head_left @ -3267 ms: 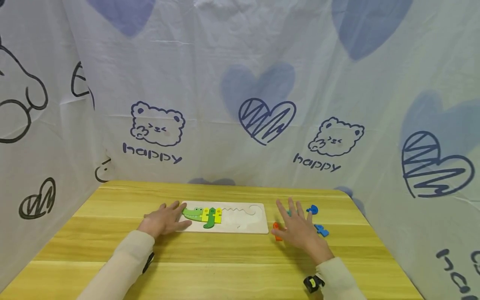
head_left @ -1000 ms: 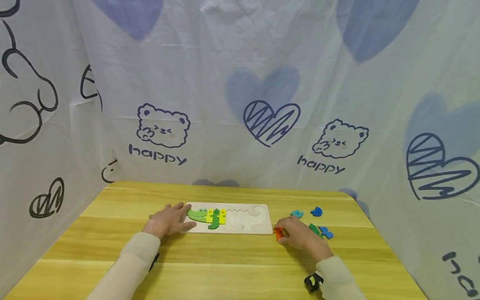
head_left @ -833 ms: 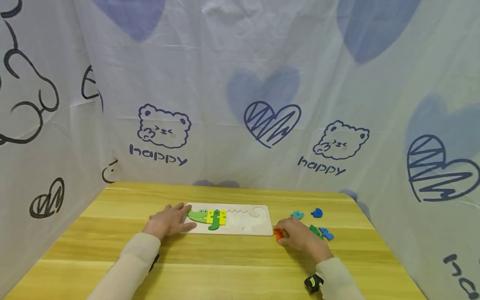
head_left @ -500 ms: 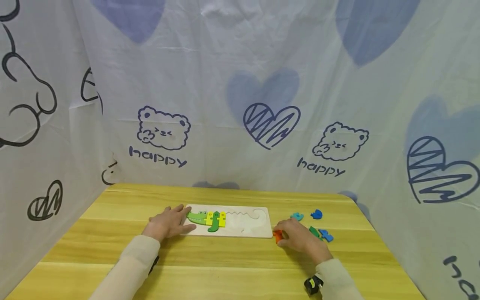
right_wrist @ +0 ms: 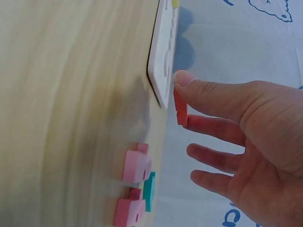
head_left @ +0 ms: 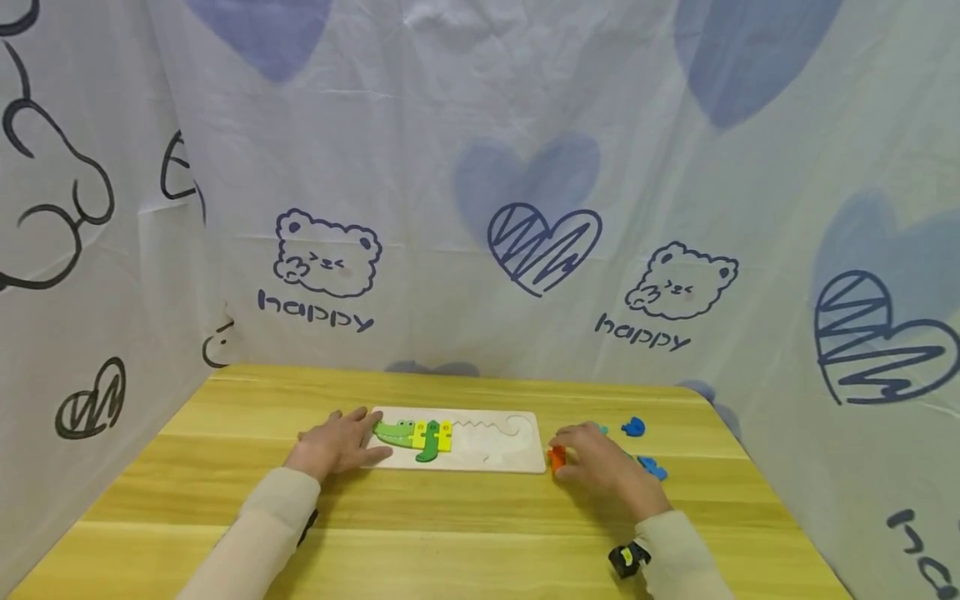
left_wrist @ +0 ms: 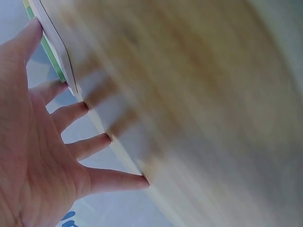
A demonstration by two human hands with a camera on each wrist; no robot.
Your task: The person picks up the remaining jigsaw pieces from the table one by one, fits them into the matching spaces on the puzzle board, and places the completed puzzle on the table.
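My left hand (head_left: 337, 446) rests at the left end of a pale puzzle board (head_left: 495, 450); its fingers are spread, as the left wrist view shows, with the fingertips at the board and tabletop. On the board lie a green crocodile head piece (head_left: 395, 432), yellow body pieces (head_left: 446, 437) and a green leg piece (head_left: 428, 446). Right of the board, my right hand (head_left: 596, 462) pinches an orange puzzle piece (right_wrist: 181, 108) between thumb and index finger. In the right wrist view this piece is above the tabletop, with the other fingers loosely extended.
Two blue puzzle pieces, one rounded (head_left: 633, 427) and one angular (head_left: 652, 467), lie right of my right hand. The right wrist view shows pink pieces (right_wrist: 136, 166) and a teal piece (right_wrist: 149, 191) on the wooden table (head_left: 450, 533). A printed curtain (head_left: 420, 167) stands behind.
My right hand went from spread above the loose pieces to pinching the orange piece, and has just shifted slightly up and away. My left hand stays at the board.
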